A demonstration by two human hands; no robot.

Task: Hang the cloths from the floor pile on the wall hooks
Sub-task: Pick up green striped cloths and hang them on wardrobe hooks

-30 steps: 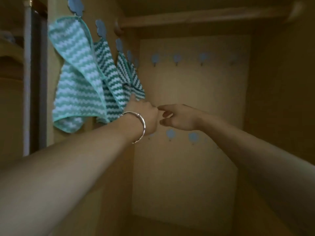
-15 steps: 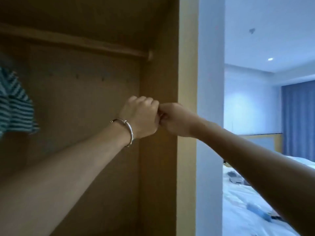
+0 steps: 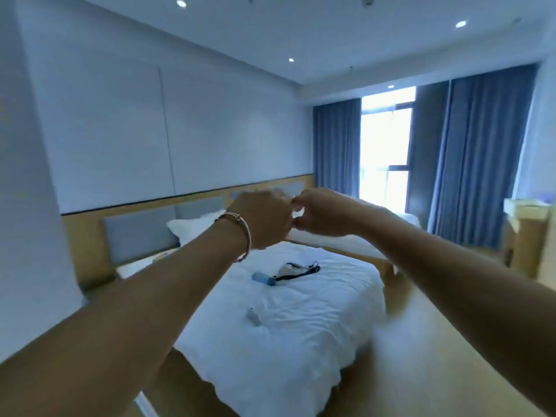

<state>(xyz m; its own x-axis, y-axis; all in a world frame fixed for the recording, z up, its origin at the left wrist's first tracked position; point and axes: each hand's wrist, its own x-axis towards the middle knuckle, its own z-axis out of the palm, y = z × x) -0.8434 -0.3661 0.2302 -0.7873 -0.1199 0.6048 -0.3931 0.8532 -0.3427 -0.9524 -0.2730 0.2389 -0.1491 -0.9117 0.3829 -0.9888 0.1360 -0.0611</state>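
No cloth, floor pile or wall hook shows in the head view. Both my arms stretch straight out in front of me at chest height. My left hand (image 3: 263, 221), with a thin bracelet on the wrist, has its fingers curled into a loose fist. My right hand (image 3: 326, 213) is curled too, and its fingertips touch the knuckles of my left hand. Nothing is visible in either hand.
A white bed (image 3: 301, 332) stands ahead and below my arms, with a blue roll (image 3: 261, 277), a small strapped bag (image 3: 296, 270) and a small grey item (image 3: 254, 316) on it. A second bed lies behind. Blue curtains (image 3: 475, 158) flank a bright window. Wooden floor (image 3: 421, 371) runs along the right.
My view has swung right, from the wooden closet with the hung striped cloths to the bedroom. My hands have stayed together out in front, fingers curled.
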